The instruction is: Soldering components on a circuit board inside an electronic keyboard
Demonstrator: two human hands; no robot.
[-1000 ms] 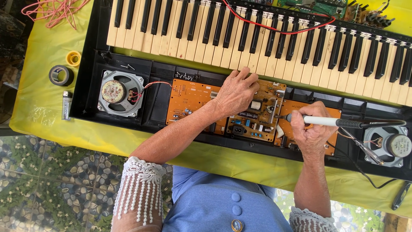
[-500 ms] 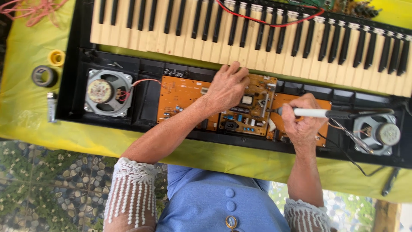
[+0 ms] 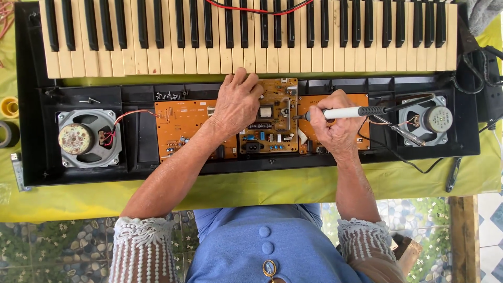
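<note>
Landmark: the brown circuit board in the middle of the opened keyboard case; every place below is taken from it.

Tape rolls: two, far left of the brown board, outside the case on the yellow-green cloth — one yellow, one grey just below it.

Speakers: two round ones inside the case — the left speaker well left of the brown board, with red wires running off it; the right speaker well to the right.

Loose screws: a small cluster up and to the left of the brown board, too small to count.

Orange boards: two — one touching the brown board's left edge, one on its right, mostly under the right hand.

Left hand: palm down, fingers curled, resting across the seam between the left orange board and the brown board; fingertips press at the brown board's top left corner. It grips nothing that shows.

Soldering iron: one, white handle with a dark grip, lying level, its tip just at the brown board's right edge.

Right hand: closed round the iron's handle, just right of the brown board.

Keys: one row of white and black keys, above the brown board, a red wire looped over it.
</note>
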